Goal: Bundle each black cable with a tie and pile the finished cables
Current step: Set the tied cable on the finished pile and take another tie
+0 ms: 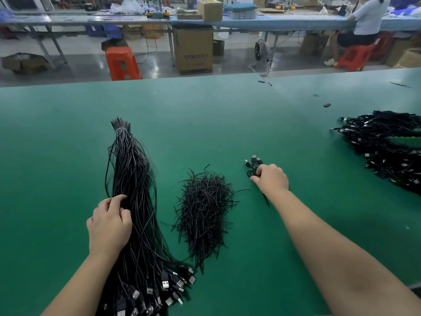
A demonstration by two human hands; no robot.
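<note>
Beyond both hands, past the far edge of the green mat (68, 156), stand an orange stool (121, 62), a cardboard box (193, 50) and a small fan (260, 53) on the floor, and a person sits at a long bench (273, 21) off to the right. A few small black bits (327, 105) lie scattered on the mat well beyond the right hand. Nothing stands between the hands and the work.

The mat is smooth and matte. The loose cables (134, 201) form a long, thick sheaf of thin black cords, cinched near the far end by a pale band and fanning out toward the person into a cluster of boxy USB plugs. The ties (205, 213) are short, stiff black strands heaped in a bristly mound.

The left hand (109, 224) rests on the sheaf about midway along it, fingers curled and plucking at the strands. The ties lie between the two hands, touching neither. The right hand (271, 179) reaches forward and pinches a small coiled cable (252, 166), its plugs poking out beyond the fingertips. The finished pile (387, 149), a glossy tangle of bundled cables, sits well apart to the right of that hand.
</note>
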